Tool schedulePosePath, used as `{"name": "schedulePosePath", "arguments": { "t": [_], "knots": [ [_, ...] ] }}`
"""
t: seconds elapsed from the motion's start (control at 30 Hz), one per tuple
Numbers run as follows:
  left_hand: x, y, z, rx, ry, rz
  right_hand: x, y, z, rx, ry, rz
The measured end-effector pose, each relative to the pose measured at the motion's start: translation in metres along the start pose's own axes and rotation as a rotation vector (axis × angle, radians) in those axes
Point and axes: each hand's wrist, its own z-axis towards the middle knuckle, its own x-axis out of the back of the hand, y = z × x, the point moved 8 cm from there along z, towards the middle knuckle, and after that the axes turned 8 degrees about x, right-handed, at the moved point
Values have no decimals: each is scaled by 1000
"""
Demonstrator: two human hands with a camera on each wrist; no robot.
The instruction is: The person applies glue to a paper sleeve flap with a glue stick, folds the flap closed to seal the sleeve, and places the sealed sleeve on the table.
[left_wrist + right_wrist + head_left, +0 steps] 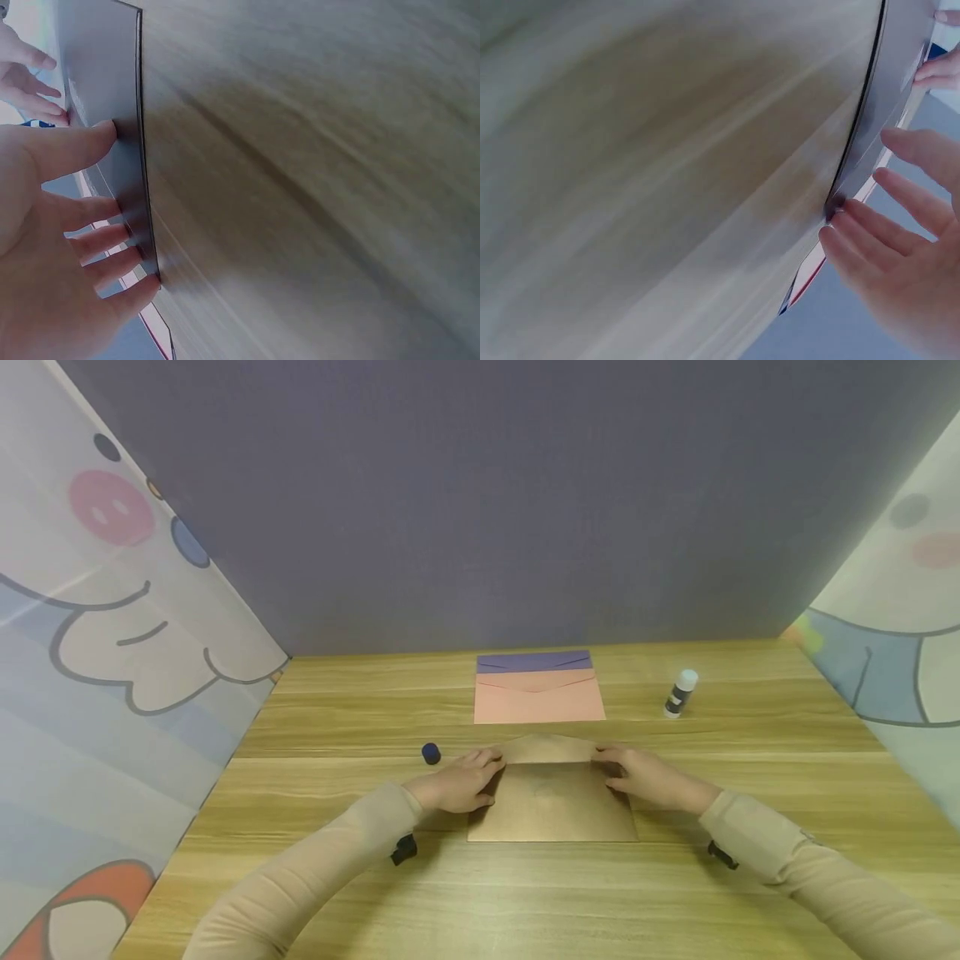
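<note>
Left hand [49, 277], fingers spread, touching gold envelope [551, 806], left of left-wrist frame | right hand [919, 262], fingers apart, at envelope's edge, right-wrist frame lower right | head view alone: gold envelope whole, lower centre; pink envelope [537, 706] whole above

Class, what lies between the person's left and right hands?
The brown envelope lies between the left hand and the right hand, as the head view shows.
</note>
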Motion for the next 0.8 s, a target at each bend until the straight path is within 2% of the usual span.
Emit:
{"name": "schedulePosePath", "arguments": {
  "t": [0.13, 0.33, 0.5, 0.7, 0.8],
  "knots": [
    [-1, -1, -1, 10, -14, -10, 14, 12, -5, -30, 94, 16],
    [-1, -1, -1, 3, -12, -14, 38, 40, -19, -178, 221, 154],
    [-2, -1, 0, 1, -5, -4, 55, 62, -33, -293, 322, 223],
    [-2, -2, 0, 1, 4, -1, 59, 82, -48, -452, 348, 312],
    [-2, -1, 0, 4, 4, -6, 61, 87, -52, -496, 370, 356]
  ]
}}
